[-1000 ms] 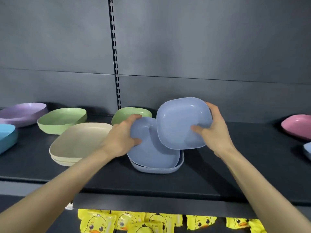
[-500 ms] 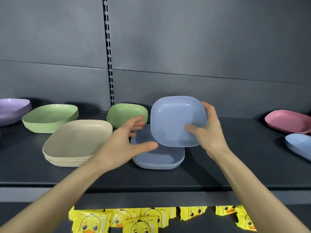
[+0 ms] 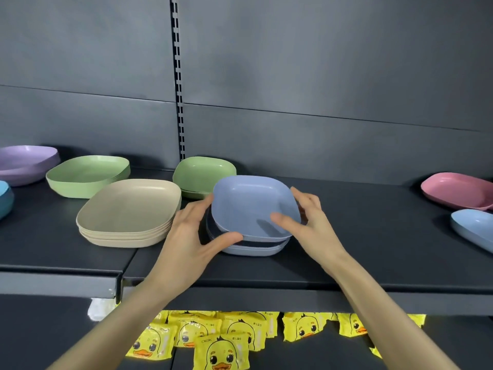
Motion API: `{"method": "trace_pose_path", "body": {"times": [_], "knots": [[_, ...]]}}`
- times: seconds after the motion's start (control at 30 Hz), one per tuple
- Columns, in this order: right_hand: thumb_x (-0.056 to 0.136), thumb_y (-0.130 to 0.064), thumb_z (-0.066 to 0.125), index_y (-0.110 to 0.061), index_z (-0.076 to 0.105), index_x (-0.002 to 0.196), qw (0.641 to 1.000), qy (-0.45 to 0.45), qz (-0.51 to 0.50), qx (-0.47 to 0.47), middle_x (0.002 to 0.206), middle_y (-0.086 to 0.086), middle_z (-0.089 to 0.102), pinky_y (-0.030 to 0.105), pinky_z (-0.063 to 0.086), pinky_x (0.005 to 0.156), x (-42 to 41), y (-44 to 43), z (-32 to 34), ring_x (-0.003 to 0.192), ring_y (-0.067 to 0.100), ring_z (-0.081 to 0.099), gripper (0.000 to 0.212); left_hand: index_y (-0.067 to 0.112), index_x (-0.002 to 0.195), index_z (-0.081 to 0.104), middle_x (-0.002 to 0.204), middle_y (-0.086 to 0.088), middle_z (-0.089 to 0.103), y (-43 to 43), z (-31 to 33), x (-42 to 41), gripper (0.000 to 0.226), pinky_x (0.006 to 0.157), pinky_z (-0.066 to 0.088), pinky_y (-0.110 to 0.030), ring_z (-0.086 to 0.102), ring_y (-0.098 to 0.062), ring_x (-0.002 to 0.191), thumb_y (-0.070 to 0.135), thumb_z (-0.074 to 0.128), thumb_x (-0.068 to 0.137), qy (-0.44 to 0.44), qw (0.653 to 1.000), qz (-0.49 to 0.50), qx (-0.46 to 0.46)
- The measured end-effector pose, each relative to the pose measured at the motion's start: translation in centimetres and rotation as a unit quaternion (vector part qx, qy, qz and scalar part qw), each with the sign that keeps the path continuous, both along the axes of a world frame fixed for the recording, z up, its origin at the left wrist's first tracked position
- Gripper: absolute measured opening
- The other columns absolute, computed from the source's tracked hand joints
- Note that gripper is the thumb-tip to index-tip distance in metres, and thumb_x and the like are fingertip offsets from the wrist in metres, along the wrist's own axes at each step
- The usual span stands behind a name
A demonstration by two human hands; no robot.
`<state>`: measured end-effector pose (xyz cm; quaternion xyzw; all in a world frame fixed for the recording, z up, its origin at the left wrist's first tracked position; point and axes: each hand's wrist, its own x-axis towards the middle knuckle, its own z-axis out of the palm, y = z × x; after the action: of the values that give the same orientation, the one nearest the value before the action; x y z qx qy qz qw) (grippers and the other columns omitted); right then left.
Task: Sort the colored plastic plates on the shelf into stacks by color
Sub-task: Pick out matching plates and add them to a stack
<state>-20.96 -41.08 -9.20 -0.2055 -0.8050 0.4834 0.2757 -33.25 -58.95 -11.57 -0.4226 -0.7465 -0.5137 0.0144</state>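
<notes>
A blue-grey plate (image 3: 250, 204) sits slightly tilted on top of the blue-grey stack (image 3: 256, 249) at the middle of the dark shelf (image 3: 373, 260). My right hand (image 3: 312, 228) grips its right side, thumb over the front rim and fingers behind the edge. My left hand (image 3: 192, 241) touches its left corner with fairly straight fingers, thumb at the front edge. Other plates: a beige stack (image 3: 128, 206), a large green stack (image 3: 85, 174), a small green stack (image 3: 202, 172), a purple plate (image 3: 24, 161), a teal plate (image 3: 4, 198), a pink plate (image 3: 458, 190) and a light blue plate (image 3: 474, 228).
A slotted upright (image 3: 178, 76) runs down the grey back wall. Yellow duck packets (image 3: 221, 348) lie on the lower shelf below the front edge. Bare shelf surface lies between the blue-grey stack and the pink plate.
The blue-grey plate in my right hand came down from a raised, tilted hold onto the stack. My left hand moved in from the stack's left and now touches the plate's corner.
</notes>
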Motion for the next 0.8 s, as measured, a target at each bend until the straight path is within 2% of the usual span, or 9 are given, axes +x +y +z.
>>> {"method": "trace_pose_path", "body": {"times": [0.1,0.17,0.23,0.4,0.57,0.7,0.8], "knots": [[0.085,-0.033,0.065,-0.034,0.037,0.137,0.999,-0.017,0.031,-0.014,0.130,-0.015,0.032,0.015,0.031,0.095,0.2,0.0,-0.6,0.122,0.001,0.038,0.059,0.034,0.141,0.035,0.134,0.014,0.045,0.0,-0.5,0.0,0.086,0.106,0.034,-0.027,0.040,0.001,0.124,0.063,0.058,0.063,-0.031,0.999,-0.010,-0.001],[0.083,-0.034,0.067,-0.046,0.037,0.123,0.998,-0.028,0.048,-0.013,0.132,-0.015,0.031,0.021,0.029,0.099,0.3,0.1,-0.9,0.124,0.003,0.034,0.051,0.032,0.141,0.035,0.132,0.013,0.043,0.1,-0.6,0.0,0.085,0.106,0.036,-0.028,0.041,0.003,0.121,0.059,0.060,0.064,-0.051,0.999,-0.020,0.001],[0.080,-0.034,0.070,-0.050,0.035,0.116,0.997,-0.038,0.060,-0.008,0.132,-0.016,0.030,0.022,0.031,0.099,0.3,0.2,-0.9,0.122,0.003,0.035,0.052,0.028,0.139,0.039,0.131,0.011,0.041,0.1,-0.6,0.0,0.082,0.105,0.038,-0.027,0.043,0.004,0.119,0.054,0.062,0.066,-0.062,0.998,-0.025,0.000],[0.074,-0.037,0.075,-0.039,0.035,0.135,0.995,-0.071,0.071,0.005,0.133,-0.017,0.027,0.023,0.037,0.099,0.3,0.9,-1.1,0.120,0.004,0.038,0.073,0.026,0.135,0.044,0.132,0.009,0.040,0.0,-0.7,-0.2,0.078,0.103,0.041,-0.025,0.045,-0.001,0.121,0.047,0.066,0.064,-0.083,0.996,-0.044,-0.005],[0.070,-0.038,0.077,-0.044,0.036,0.123,0.994,-0.074,0.082,0.026,0.130,-0.018,0.028,0.011,0.037,0.085,0.2,1.0,-1.3,0.113,0.002,0.041,0.067,0.031,0.130,0.047,0.133,0.010,0.042,0.0,-0.8,-0.5,0.073,0.104,0.041,-0.025,0.045,-0.001,0.124,0.043,0.069,0.062,-0.114,0.991,-0.068,0.008],[0.061,-0.047,0.075,-0.040,0.037,0.132,0.994,-0.074,0.077,0.028,0.133,-0.017,0.029,0.022,0.037,0.097,0.2,1.1,-1.3,0.118,0.005,0.038,0.080,0.024,0.134,0.049,0.134,0.006,0.046,-0.1,-1.0,-0.8,0.079,0.104,0.042,-0.029,0.048,-0.005,0.124,0.042,0.072,0.060,-0.126,0.990,-0.070,0.013],[0.054,-0.054,0.072,-0.043,0.036,0.130,0.994,-0.073,0.073,0.021,0.133,-0.019,0.031,0.025,0.038,0.099,0.2,1.1,-1.3,0.119,0.005,0.038,0.085,0.023,0.134,0.050,0.133,0.006,0.048,-0.1,-1.0,-0.8,0.079,0.104,0.042,-0.027,0.048,-0.005,0.123,0.044,0.070,0.061,-0.115,0.991,-0.064,0.004]]}}
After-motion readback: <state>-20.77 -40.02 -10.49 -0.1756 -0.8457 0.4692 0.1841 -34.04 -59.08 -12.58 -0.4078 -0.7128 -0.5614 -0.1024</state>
